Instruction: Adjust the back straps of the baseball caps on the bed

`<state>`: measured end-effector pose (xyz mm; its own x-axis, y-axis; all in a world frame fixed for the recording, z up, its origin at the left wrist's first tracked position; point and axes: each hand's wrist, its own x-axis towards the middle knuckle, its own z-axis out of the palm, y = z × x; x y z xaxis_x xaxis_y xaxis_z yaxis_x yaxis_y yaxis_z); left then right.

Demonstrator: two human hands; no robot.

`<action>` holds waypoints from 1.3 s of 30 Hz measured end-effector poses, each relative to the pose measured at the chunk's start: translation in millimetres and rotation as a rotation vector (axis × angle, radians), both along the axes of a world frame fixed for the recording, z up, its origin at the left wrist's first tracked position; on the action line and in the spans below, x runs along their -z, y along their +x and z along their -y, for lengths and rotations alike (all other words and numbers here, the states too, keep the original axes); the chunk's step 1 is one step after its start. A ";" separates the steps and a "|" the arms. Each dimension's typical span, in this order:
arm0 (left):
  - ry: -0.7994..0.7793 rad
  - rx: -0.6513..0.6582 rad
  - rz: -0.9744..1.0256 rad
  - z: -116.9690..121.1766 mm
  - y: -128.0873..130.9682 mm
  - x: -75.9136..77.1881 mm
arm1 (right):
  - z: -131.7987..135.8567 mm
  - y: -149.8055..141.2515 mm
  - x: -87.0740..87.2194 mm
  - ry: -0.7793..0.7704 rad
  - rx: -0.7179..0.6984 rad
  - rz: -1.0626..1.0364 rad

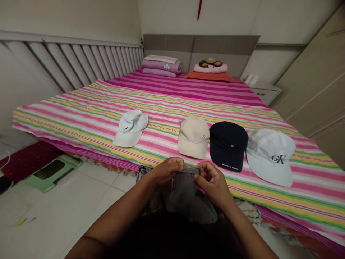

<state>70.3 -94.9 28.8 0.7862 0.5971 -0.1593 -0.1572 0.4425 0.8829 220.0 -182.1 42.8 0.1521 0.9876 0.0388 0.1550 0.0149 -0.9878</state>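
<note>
Both hands pinch the strap edge of a dark grey cap [188,196] held low over my lap, in front of the bed's edge. My left hand [169,169] grips the left end of the strap. At the right end, my right hand [212,181] has thumb and fingers closed on it. Just beyond lie a beige cap [194,135], a navy cap [228,144] and a white cap with black letters [272,154], side by side in a row. Farther left, apart from them, rests a crumpled white cap [132,127].
The caps lie on a striped sheet [81,111] covering the bed. Folded purple bedding [161,67] and a pink pile [210,68] sit by the headboard [202,43]. A green stool [51,176] is on the floor at left; a nightstand [266,92] stands at right.
</note>
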 end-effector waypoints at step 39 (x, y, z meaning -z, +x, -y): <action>-0.147 0.026 -0.055 9.5 7.6 -3.3 | -6.4 -2.1 -4.5 -0.017 0.082 -0.559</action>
<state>78.0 -104.4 32.1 0.7888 0.5438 -0.2864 -0.0971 0.5705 0.8155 217.8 -175.8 47.2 0.2214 0.9714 -0.0859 -0.3920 0.0080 -0.9199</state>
